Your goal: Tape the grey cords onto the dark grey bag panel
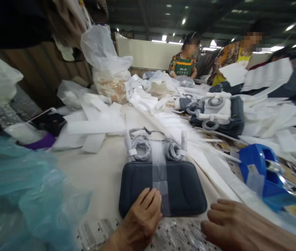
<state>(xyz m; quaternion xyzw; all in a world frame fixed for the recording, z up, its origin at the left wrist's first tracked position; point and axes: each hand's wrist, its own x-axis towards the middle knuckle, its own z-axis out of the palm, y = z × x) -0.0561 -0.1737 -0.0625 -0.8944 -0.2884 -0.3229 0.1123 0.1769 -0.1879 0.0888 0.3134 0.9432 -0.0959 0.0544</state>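
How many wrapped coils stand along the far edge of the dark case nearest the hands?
2: the left coil and the right coil, on either side of the clear strip. More may be hidden behind.

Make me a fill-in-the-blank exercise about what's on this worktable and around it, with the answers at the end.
1. The wearer's ____ hand is at the clear strip across the dark case.
2. Just beyond the case are ____ wrapped, coiled cords.
3. The plastic tape dispenser is coloured ____.
4. In the background, the apron with an orange stripe is mostly ____.

Missing words: left; two; blue; green.
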